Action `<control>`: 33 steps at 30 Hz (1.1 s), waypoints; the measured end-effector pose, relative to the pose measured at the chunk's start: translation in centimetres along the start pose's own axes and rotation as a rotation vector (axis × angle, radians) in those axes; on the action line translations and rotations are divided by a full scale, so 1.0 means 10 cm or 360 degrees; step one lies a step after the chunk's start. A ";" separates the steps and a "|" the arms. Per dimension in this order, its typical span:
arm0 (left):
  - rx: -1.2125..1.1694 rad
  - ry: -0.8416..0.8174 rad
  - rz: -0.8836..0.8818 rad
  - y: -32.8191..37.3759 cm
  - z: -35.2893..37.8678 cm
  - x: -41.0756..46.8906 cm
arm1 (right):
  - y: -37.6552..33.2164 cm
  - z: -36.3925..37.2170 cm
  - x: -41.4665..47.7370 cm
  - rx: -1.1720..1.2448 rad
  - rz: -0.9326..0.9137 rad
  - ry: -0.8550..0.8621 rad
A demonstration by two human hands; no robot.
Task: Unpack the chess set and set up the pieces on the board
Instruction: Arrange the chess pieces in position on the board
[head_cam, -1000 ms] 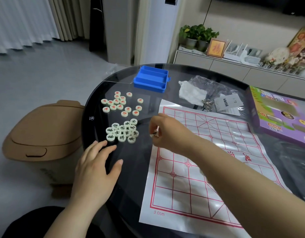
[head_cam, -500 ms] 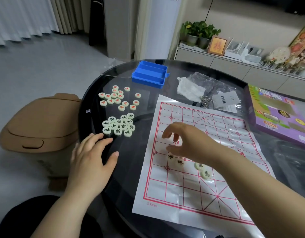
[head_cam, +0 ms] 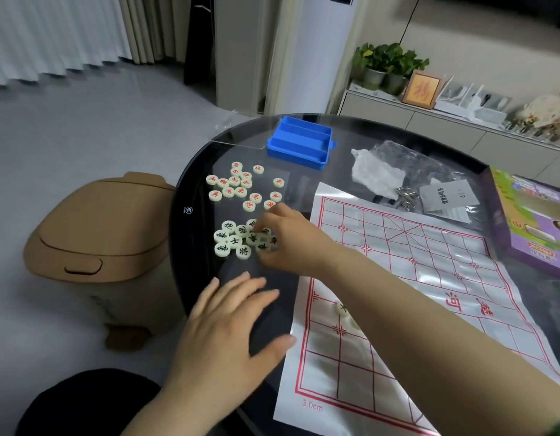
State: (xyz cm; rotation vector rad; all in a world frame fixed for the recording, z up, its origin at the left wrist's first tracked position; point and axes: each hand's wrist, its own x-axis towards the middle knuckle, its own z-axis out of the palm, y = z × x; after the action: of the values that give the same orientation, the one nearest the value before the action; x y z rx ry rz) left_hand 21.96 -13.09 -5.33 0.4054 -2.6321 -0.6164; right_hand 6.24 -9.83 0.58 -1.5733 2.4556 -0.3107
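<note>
Right hand point(head_cam: 291, 243) curls over the black-lettered pieces point(head_cam: 234, 242); any pinch is unclear. Left hand point(head_cam: 231, 335) lies flat, fingers spread, on the table point(head_cam: 193, 234).

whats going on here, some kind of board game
A person is setting up Chinese chess on a dark glass table. The right hand is down among the black-lettered pieces; whether it grips one is unclear. The left hand lies flat near the table edge. The red-lettered pieces sit farther back. The paper board holds at least one piece.
</note>
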 end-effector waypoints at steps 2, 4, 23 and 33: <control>0.0046 0.0029 -0.0003 0.00 0.03 0.01 | 0.00 0.00 0.01 -0.0036 -0.0014 0.0016; -0.0056 0.0146 -0.0077 -0.04 0.00 0.05 | 0.00 0.01 0.01 -0.0066 -0.0023 0.0024; 0.0296 -0.0023 -0.0367 -0.29 -0.33 0.60 | 0.00 -0.03 -0.03 -0.0062 0.0090 -0.0039; 0.0266 -0.0074 -0.0425 -0.30 -0.44 0.71 | 0.02 -0.04 -0.09 0.0006 0.0045 0.0008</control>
State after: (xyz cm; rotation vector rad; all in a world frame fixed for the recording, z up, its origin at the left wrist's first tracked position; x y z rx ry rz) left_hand 18.23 -19.82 -0.92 0.8122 -2.7053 -0.4920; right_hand 6.32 -8.91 0.96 -1.5364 2.4770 -0.3147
